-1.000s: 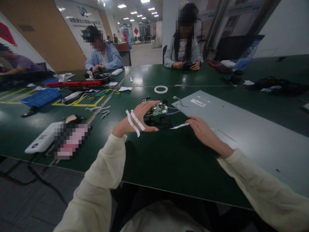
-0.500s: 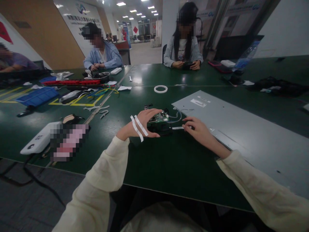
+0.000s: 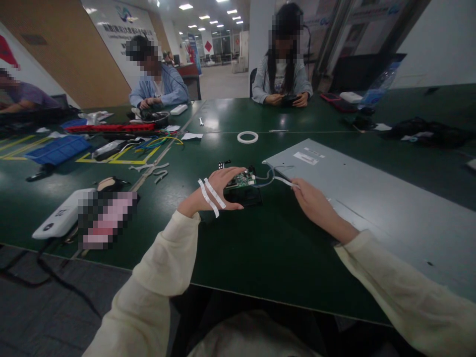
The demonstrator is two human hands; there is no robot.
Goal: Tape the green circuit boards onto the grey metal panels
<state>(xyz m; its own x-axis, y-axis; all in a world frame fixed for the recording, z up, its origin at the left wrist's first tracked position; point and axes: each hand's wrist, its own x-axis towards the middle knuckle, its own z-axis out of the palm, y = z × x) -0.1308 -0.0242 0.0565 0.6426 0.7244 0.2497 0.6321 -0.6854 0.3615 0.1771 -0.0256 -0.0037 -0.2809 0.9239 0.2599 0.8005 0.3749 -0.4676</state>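
Note:
My left hand (image 3: 211,191) is wrapped round a small device with a green circuit board (image 3: 243,178) on its top and a black base (image 3: 251,196) below. Two strips of white tape (image 3: 211,198) are stuck across the back of that hand. Thin grey-blue wires (image 3: 266,184) run from the board's right side. Pinched in the fingers of my right hand (image 3: 316,206) is a narrow white strip (image 3: 285,181), probably tape. Its free end reaches toward the wires; whether it touches them I cannot tell.
A large grey metal panel (image 3: 364,208) lies to the right. Beyond the device is a white tape roll (image 3: 247,137). At left are a white power bank (image 3: 61,213), a blue bin (image 3: 57,149) and grey wrench-shaped pieces (image 3: 148,168). Several people sit around the table.
My right hand has lifted the white strip from beside the black base up to the level of the wires, its fingers now closed together. My left hand stays nearly in place.

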